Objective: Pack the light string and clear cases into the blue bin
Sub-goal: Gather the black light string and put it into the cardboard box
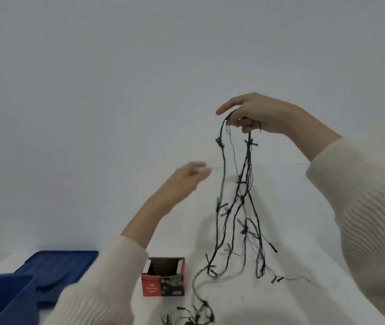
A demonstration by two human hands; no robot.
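Fingers (pixel 245 127) of my right hand (pixel 266 116) are curling round the top of the light string (pixel 247 160), holding it up while its loops are trailing onto the table (pixel 315 266). My left hand (pixel 186 177) is hovering left of it, blurred, fingers loosely extended, holding nothing. I am seeing the blue bin (pixel 1 299) near left, a red box (pixel 163 286) beside it.

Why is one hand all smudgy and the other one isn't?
Head view: the left hand is smeared, likely motion blur, while the right hand gripping the light string looks sharper. Head view: the light is soft and even, with only a faint string shadow on the table and no glare.
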